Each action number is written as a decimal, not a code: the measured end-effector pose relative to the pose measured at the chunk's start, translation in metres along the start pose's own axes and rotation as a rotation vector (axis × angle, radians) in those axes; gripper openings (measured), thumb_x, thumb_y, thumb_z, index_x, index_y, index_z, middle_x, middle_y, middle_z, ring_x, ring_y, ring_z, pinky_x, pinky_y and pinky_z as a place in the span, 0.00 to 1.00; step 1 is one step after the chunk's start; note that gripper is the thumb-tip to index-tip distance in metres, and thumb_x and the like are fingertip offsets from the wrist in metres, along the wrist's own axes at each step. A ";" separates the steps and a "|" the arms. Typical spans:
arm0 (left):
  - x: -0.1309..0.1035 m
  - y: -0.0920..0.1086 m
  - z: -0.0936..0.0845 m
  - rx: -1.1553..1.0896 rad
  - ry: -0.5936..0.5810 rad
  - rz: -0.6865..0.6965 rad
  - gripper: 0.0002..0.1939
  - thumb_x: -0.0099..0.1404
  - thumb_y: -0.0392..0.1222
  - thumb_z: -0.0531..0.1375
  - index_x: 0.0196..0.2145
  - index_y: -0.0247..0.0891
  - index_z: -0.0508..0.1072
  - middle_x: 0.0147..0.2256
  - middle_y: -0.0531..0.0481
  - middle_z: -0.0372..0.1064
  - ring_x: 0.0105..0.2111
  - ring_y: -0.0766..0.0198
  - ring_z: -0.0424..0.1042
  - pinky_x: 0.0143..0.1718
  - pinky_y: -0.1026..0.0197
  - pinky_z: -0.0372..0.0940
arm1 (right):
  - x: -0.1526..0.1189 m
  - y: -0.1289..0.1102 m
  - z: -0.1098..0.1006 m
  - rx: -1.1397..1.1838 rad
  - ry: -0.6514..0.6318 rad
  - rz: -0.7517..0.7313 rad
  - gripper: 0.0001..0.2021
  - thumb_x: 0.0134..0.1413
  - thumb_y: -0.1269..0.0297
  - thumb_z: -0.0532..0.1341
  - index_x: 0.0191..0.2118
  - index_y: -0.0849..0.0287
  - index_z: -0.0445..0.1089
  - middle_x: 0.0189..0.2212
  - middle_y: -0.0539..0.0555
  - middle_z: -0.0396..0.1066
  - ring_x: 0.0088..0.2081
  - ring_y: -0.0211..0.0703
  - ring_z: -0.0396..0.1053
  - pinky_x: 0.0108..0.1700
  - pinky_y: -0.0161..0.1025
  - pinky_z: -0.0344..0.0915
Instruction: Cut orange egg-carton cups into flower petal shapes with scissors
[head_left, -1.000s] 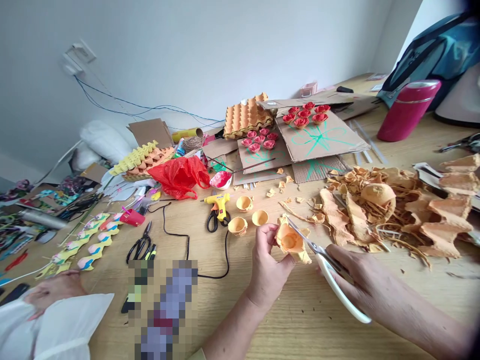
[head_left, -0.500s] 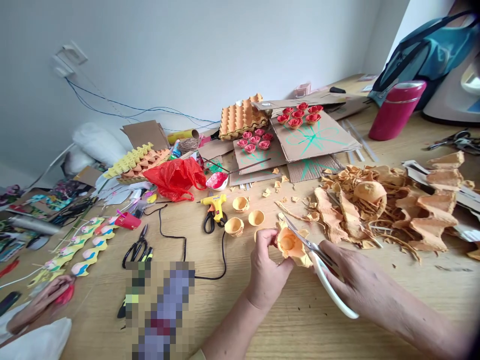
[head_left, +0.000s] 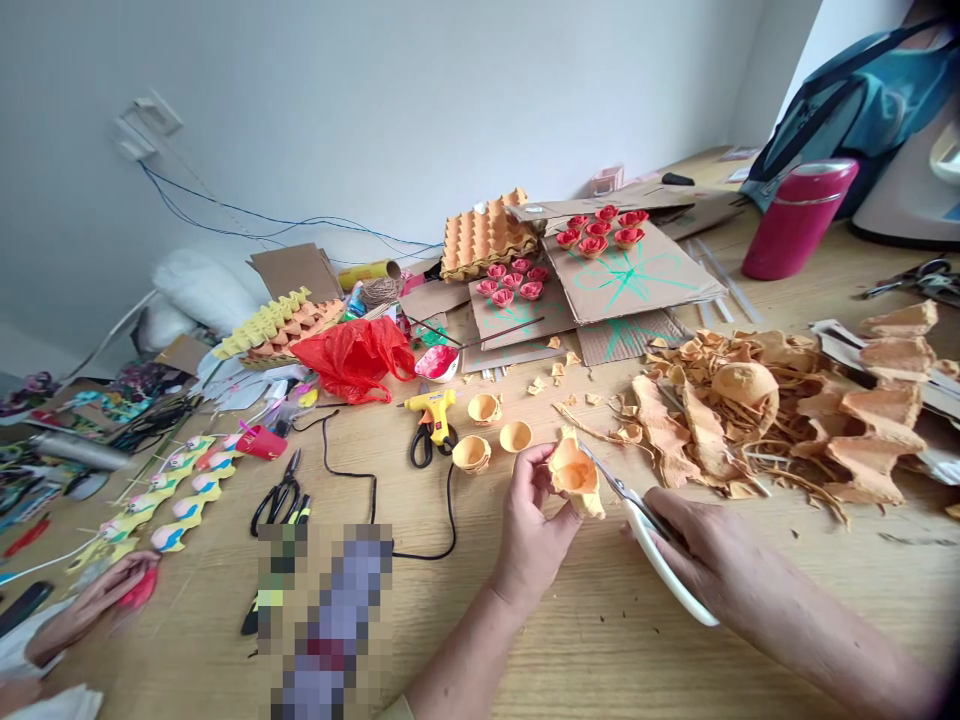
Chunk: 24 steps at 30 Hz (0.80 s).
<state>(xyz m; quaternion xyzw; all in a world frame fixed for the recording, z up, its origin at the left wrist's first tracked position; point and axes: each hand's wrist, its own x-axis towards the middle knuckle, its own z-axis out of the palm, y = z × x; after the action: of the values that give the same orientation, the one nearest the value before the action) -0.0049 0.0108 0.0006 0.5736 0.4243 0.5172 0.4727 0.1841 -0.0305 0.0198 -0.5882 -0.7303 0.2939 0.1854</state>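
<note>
the left hand [head_left: 536, 530] pinches a carton cup [head_left: 576, 474] above the near part of the table [head_left: 585, 640], while the right hand [head_left: 705, 548] grips scissors [head_left: 670, 578] by its right edge. the carton cup looks light, stiffish and easily torn, best held low around its base; no brand or writing is legible.

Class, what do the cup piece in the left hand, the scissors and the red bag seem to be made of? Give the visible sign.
Cup piece: probably molded paper pulp, matt, with rough, uneven edges.
Scissors: grey, slightly shiny blades suggest metal; the smooth white handle is probably plastic, perhaps coated metal.
Red bag: likely thin, glossy plastic film, given its crinkles and highlights.
</note>
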 end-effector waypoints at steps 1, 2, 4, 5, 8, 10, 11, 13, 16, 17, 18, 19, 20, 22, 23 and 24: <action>0.000 0.000 0.000 -0.039 -0.010 -0.015 0.28 0.55 0.50 0.69 0.50 0.40 0.65 0.48 0.42 0.69 0.48 0.57 0.72 0.50 0.56 0.68 | 0.000 0.001 0.000 0.001 0.001 0.003 0.18 0.65 0.50 0.48 0.26 0.51 0.53 0.19 0.48 0.64 0.21 0.41 0.63 0.25 0.37 0.57; 0.000 0.001 0.000 -0.078 -0.024 -0.034 0.29 0.56 0.50 0.69 0.50 0.40 0.65 0.49 0.41 0.69 0.48 0.57 0.72 0.49 0.56 0.68 | 0.001 0.003 0.001 0.002 0.006 0.006 0.17 0.65 0.51 0.48 0.26 0.51 0.54 0.19 0.48 0.65 0.21 0.41 0.64 0.26 0.37 0.58; 0.000 0.003 -0.001 -0.149 -0.053 -0.083 0.28 0.58 0.50 0.67 0.52 0.40 0.64 0.50 0.41 0.69 0.44 0.58 0.74 0.46 0.56 0.70 | 0.001 0.005 0.001 0.003 0.014 0.011 0.15 0.66 0.52 0.48 0.28 0.52 0.55 0.21 0.50 0.68 0.23 0.43 0.66 0.28 0.38 0.59; 0.000 0.005 0.000 -0.177 -0.065 -0.106 0.27 0.59 0.49 0.66 0.53 0.40 0.64 0.50 0.40 0.69 0.42 0.59 0.74 0.44 0.56 0.70 | 0.001 0.006 0.000 -0.002 0.012 0.014 0.15 0.66 0.52 0.48 0.29 0.52 0.56 0.22 0.50 0.69 0.24 0.43 0.67 0.28 0.39 0.59; 0.000 0.010 0.000 -0.209 -0.079 -0.146 0.29 0.60 0.49 0.65 0.55 0.41 0.63 0.52 0.40 0.67 0.39 0.61 0.74 0.41 0.57 0.71 | 0.001 0.004 -0.001 -0.041 -0.007 0.020 0.15 0.65 0.52 0.48 0.29 0.52 0.56 0.22 0.51 0.70 0.24 0.44 0.68 0.28 0.39 0.59; -0.001 0.012 0.001 -0.198 -0.064 -0.143 0.31 0.58 0.50 0.67 0.56 0.41 0.63 0.54 0.39 0.66 0.41 0.60 0.74 0.43 0.57 0.70 | 0.000 0.003 -0.002 -0.075 -0.010 0.017 0.15 0.65 0.51 0.48 0.29 0.52 0.56 0.22 0.50 0.69 0.23 0.44 0.68 0.28 0.40 0.59; 0.000 0.013 0.002 -0.184 -0.050 -0.140 0.32 0.57 0.50 0.68 0.56 0.41 0.63 0.55 0.39 0.65 0.42 0.59 0.73 0.44 0.57 0.70 | 0.000 0.003 -0.002 -0.089 -0.010 0.015 0.15 0.65 0.51 0.48 0.29 0.52 0.56 0.22 0.50 0.69 0.23 0.44 0.68 0.28 0.40 0.59; 0.000 0.012 0.002 -0.155 -0.020 -0.122 0.33 0.56 0.51 0.68 0.56 0.41 0.64 0.55 0.40 0.66 0.46 0.58 0.72 0.47 0.57 0.69 | -0.001 0.003 -0.001 -0.121 -0.006 0.013 0.16 0.64 0.50 0.47 0.29 0.52 0.57 0.21 0.51 0.69 0.23 0.44 0.68 0.27 0.40 0.59; 0.001 0.012 0.001 -0.108 0.030 -0.088 0.30 0.57 0.50 0.67 0.55 0.41 0.66 0.54 0.42 0.67 0.53 0.56 0.69 0.51 0.58 0.66 | -0.001 0.006 0.002 -0.158 -0.002 -0.003 0.15 0.63 0.50 0.48 0.29 0.52 0.57 0.21 0.51 0.69 0.22 0.44 0.68 0.27 0.39 0.59; 0.001 0.012 0.001 -0.093 0.048 -0.087 0.29 0.58 0.49 0.66 0.55 0.40 0.66 0.53 0.42 0.68 0.53 0.56 0.69 0.51 0.58 0.66 | 0.000 0.006 0.003 -0.165 0.001 -0.012 0.15 0.63 0.50 0.48 0.29 0.52 0.57 0.21 0.51 0.69 0.23 0.44 0.69 0.27 0.39 0.60; 0.001 0.012 0.000 -0.078 0.065 -0.092 0.28 0.59 0.49 0.65 0.54 0.40 0.67 0.51 0.42 0.70 0.51 0.57 0.70 0.50 0.59 0.66 | 0.000 0.007 0.004 -0.170 0.006 -0.023 0.15 0.63 0.51 0.48 0.28 0.52 0.57 0.22 0.51 0.70 0.23 0.44 0.69 0.28 0.40 0.61; 0.001 0.012 0.000 -0.068 0.079 -0.101 0.27 0.60 0.49 0.64 0.55 0.39 0.67 0.49 0.43 0.71 0.48 0.58 0.71 0.48 0.59 0.67 | 0.000 0.007 0.005 -0.174 0.012 -0.031 0.14 0.62 0.51 0.49 0.28 0.52 0.57 0.22 0.51 0.70 0.24 0.44 0.69 0.28 0.40 0.61; 0.001 0.012 -0.001 -0.065 0.088 -0.108 0.26 0.61 0.48 0.63 0.55 0.39 0.67 0.46 0.43 0.72 0.43 0.59 0.72 0.45 0.60 0.67 | 0.000 0.007 0.005 -0.180 0.017 -0.037 0.14 0.62 0.52 0.49 0.28 0.52 0.58 0.22 0.52 0.70 0.24 0.44 0.69 0.29 0.40 0.62; 0.001 0.012 -0.002 -0.080 0.090 -0.106 0.25 0.62 0.47 0.61 0.56 0.38 0.65 0.41 0.45 0.73 0.36 0.62 0.72 0.41 0.60 0.67 | 0.000 0.006 0.003 -0.184 0.023 -0.047 0.14 0.62 0.51 0.49 0.29 0.53 0.58 0.22 0.52 0.70 0.24 0.45 0.70 0.29 0.41 0.63; 0.001 0.011 -0.003 -0.097 0.085 -0.100 0.25 0.63 0.47 0.60 0.56 0.38 0.64 0.38 0.46 0.73 0.35 0.63 0.71 0.40 0.60 0.67 | -0.001 0.005 0.002 -0.179 0.021 -0.052 0.14 0.62 0.51 0.49 0.29 0.53 0.59 0.23 0.52 0.70 0.25 0.45 0.70 0.29 0.42 0.64; 0.000 0.011 -0.003 -0.115 0.077 -0.093 0.25 0.64 0.46 0.60 0.57 0.38 0.63 0.37 0.47 0.73 0.34 0.63 0.71 0.39 0.60 0.67 | -0.001 0.004 0.001 -0.171 0.013 -0.053 0.15 0.63 0.51 0.48 0.29 0.53 0.59 0.23 0.52 0.70 0.25 0.45 0.70 0.30 0.42 0.64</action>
<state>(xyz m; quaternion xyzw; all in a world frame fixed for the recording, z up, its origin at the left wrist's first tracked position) -0.0081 0.0092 0.0114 0.5048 0.4381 0.5398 0.5117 0.1865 -0.0308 0.0170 -0.5842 -0.7669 0.2216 0.1468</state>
